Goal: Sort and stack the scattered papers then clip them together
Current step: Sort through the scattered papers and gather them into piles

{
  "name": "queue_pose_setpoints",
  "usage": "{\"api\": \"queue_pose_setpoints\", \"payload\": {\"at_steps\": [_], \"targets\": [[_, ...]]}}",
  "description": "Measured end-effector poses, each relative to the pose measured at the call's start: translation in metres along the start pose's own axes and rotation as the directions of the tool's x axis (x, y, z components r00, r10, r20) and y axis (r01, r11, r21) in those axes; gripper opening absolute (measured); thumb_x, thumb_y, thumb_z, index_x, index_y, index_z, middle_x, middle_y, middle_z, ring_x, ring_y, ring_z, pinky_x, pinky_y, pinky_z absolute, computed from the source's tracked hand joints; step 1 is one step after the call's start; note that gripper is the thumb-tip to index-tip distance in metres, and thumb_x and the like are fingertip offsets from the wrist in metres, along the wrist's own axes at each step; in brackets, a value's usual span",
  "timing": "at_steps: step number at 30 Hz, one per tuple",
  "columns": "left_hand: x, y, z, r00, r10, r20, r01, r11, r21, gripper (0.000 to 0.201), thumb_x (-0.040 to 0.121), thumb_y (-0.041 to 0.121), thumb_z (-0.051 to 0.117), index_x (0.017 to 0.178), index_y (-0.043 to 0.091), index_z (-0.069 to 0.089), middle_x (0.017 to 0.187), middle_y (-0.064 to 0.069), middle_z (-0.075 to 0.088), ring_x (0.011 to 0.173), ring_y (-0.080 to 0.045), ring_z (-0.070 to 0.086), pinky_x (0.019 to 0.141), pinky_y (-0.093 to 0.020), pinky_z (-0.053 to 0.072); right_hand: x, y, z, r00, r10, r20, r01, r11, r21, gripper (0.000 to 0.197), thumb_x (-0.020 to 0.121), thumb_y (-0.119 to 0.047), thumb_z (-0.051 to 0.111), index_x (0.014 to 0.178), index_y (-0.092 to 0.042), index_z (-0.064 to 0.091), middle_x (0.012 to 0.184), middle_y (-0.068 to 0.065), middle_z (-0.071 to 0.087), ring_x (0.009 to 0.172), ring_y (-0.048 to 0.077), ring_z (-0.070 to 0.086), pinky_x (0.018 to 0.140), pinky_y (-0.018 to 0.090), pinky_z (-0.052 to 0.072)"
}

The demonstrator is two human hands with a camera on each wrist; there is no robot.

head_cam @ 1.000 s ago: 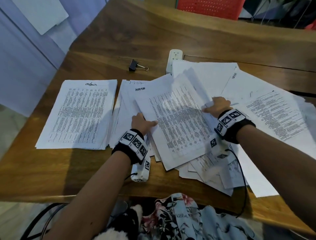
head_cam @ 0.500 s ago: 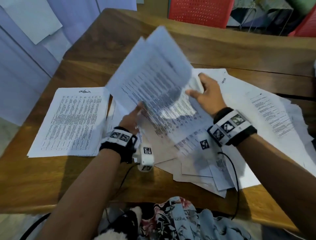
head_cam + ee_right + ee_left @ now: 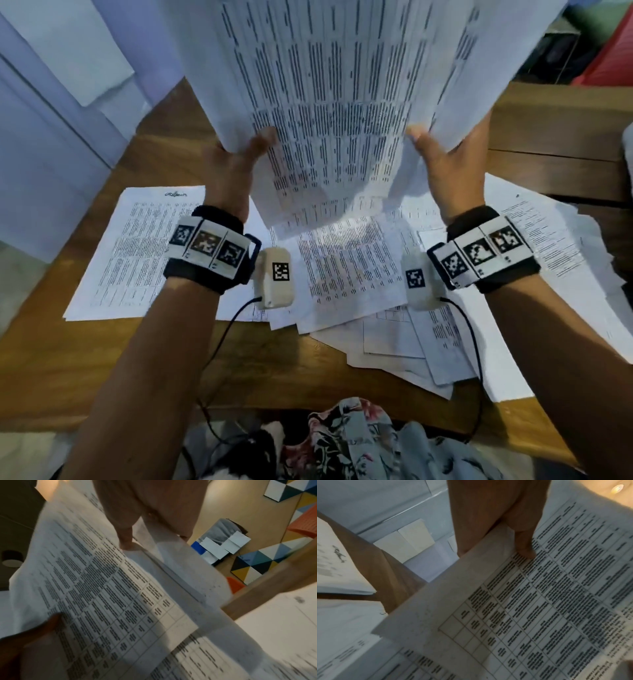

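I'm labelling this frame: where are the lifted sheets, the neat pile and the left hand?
lifted sheets (image 3: pixel 325 102), head view, printed face.
neat pile (image 3: pixel 137 253), head view, top page.
left hand (image 3: pixel 233 171), head view, back of hand.

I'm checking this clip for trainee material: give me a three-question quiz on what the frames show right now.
1. True or false: both hands hold the lifted sheets.
2. Which pile is squared up? A) the left stack B) the papers at centre and right
3. Fill in: the left hand grips the sheets' ___ edge.

Key: 1 true: the right hand grips the other side. 2 A. 3 left.
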State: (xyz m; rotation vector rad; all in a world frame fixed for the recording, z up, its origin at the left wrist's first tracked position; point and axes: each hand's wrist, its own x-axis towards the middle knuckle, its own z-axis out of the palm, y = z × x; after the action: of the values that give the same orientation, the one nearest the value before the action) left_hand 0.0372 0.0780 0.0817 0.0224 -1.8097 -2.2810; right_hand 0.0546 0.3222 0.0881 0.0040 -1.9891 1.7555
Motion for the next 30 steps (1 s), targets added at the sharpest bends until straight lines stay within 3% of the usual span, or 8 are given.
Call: {"api": "queue_pose_setpoints", "payload": {"at_steps": [9,12,15,20,21,24,27,30], "targets": [[-0.016,-0.016,0.007,0.998,-0.042,0.052,0.043,0.999,-0.031,0.039,0.057,0.027,0.079,0.09,0.012,0.065,0.079,0.008,0.074,0.079,-0.009,0.07,0.071,-0.024,0.054,-0.028,0.013,0.02,0.988,0.093,0.124,-0.104,0.991,0.081,0.058,0.085,-0.011,0.057,0.129,-0.004,0.019,0.121,0.008,0.046,0.111,0.016,0.05,0.094,0.02,0.046],[-0.01,-0.009,0.013,0.998,0.001,0.058,0.002,0.999,-0.054,0.033,0.062,0.025,0.073,0.092,0.013,0.065,0.084,0.005,0.074,0.084,-0.016,0.069,0.075,-0.033,0.055,-0.027,-0.005,0.03,0.988,-0.076,0.138,0.07,0.996,0.051,0.051,0.085,-0.037,0.043,0.123,-0.014,0.02,0.116,-0.007,0.044,0.11,0.015,0.051,0.095,0.037,0.049],[-0.003,0.0,0.011,0.996,0.06,0.073,-0.054,0.995,-0.079,0.026,0.07,0.021,0.07,0.094,0.014,0.065,0.09,0.002,0.074,0.091,-0.022,0.068,0.082,-0.039,0.054,-0.018,-0.013,0.031,0.951,-0.31,0.026,0.309,0.951,0.015,0.049,0.088,-0.009,0.042,0.131,-0.007,0.017,0.139,0.019,0.03,0.132,0.039,0.032,0.11,0.056,0.031],[-0.01,-0.021,0.0,0.994,-0.041,0.102,0.035,0.998,0.059,0.022,0.081,0.014,0.063,0.102,0.014,0.062,0.097,0.001,0.071,0.095,-0.021,0.067,0.088,-0.041,0.054,-0.021,0.0,0.026,0.949,-0.308,0.069,0.315,0.936,-0.155,0.075,0.064,0.029,0.034,0.136,0.01,0.023,0.141,0.013,0.026,0.124,-0.016,0.031,0.098,0.006,0.034],[-0.013,-0.027,-0.001,0.993,-0.071,0.097,0.063,0.994,0.087,0.022,0.083,0.011,0.06,0.105,0.013,0.06,0.098,0.0,0.07,0.094,-0.02,0.066,0.09,-0.042,0.052,-0.027,-0.001,0.027,0.96,-0.263,0.095,0.273,0.955,-0.117,0.075,0.065,0.029,0.031,0.136,0.011,0.02,0.141,0.011,0.024,0.116,-0.02,0.038,0.087,0.012,0.04],[-0.02,-0.033,0.001,0.993,-0.121,0.009,0.118,0.982,0.145,0.029,0.091,0.001,0.051,0.12,0.0,0.052,0.101,-0.004,0.065,0.089,-0.014,0.065,0.091,-0.04,0.052,-0.037,-0.003,0.03,0.986,-0.152,0.065,0.157,0.985,-0.076,0.072,0.068,0.031,0.028,0.137,0.017,0.012,0.145,0.01,0.022,0.093,0.028,0.041,0.091,0.035,0.028],[-0.017,-0.022,0.003,0.998,-0.055,0.014,0.052,0.984,0.171,0.023,0.092,0.002,0.051,0.114,0.004,0.056,0.096,0.002,0.067,0.083,-0.006,0.067,0.085,-0.03,0.055,-0.027,-0.009,0.028,0.988,-0.151,0.023,0.152,0.988,-0.018,0.069,0.067,0.026,0.028,0.133,0.009,0.019,0.142,0.022,0.026,0.105,-0.003,0.051,0.083,0.0,0.041],[-0.011,-0.009,0.0,0.999,-0.032,0.032,0.027,0.989,0.145,0.016,0.09,0.008,0.054,0.1,0.018,0.061,0.088,0.009,0.072,0.086,-0.01,0.069,0.086,-0.033,0.055,-0.016,-0.013,0.026,0.991,-0.137,0.007,0.136,0.988,0.07,0.05,0.072,0.021,0.028,0.114,-0.006,0.029,0.111,0.002,0.047,0.075,-0.021,0.05,0.07,0.003,0.041]]}}
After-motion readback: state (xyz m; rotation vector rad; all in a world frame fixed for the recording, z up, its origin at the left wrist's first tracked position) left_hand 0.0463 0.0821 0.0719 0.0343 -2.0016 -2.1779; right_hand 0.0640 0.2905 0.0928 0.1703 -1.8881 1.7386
